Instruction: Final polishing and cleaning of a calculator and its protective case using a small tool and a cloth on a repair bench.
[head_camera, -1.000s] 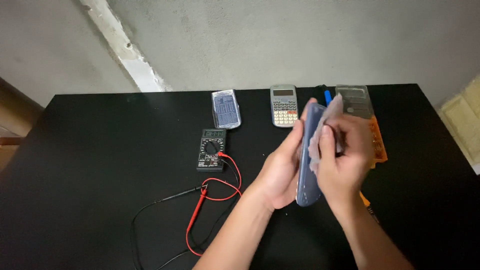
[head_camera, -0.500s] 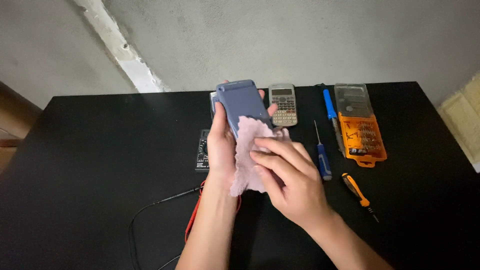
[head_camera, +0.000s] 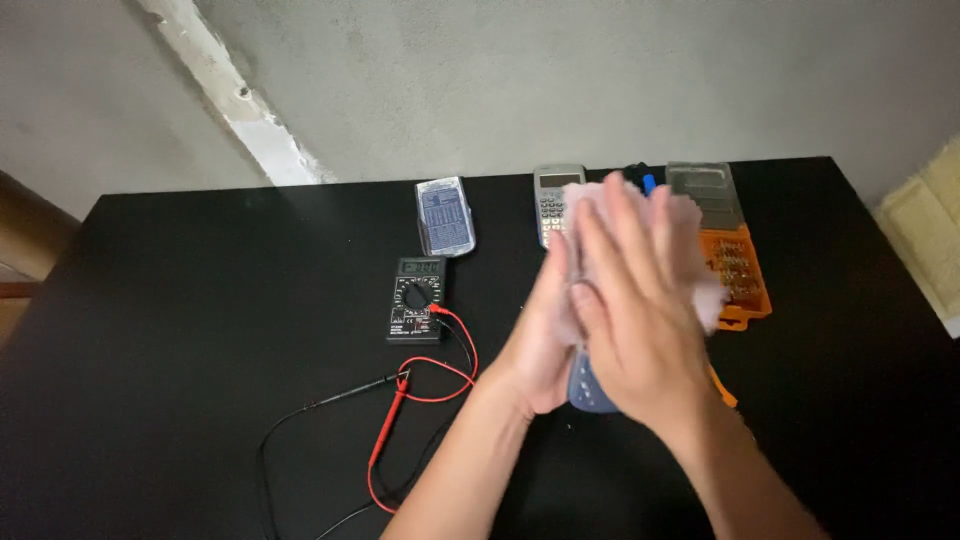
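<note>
Black tabletop (head_camera: 200, 330) under me: my left hand (head_camera: 545, 335) grips a blue-grey calculator (head_camera: 590, 385), long axis toward twelve o'clock, my flat, unclenched right hand (head_camera: 635, 310) pressing pale pink cloth (head_camera: 700, 285) on it

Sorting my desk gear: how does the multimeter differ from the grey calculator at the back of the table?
The multimeter is black with a round dial and red and black leads attached; the calculator is light grey with rows of keys and no wires. The multimeter lies fully in view nearer the table's middle; the calculator lies at the far edge, partly hidden by the right hand and pink cloth. Both lie flat with a small screen on top.
</note>
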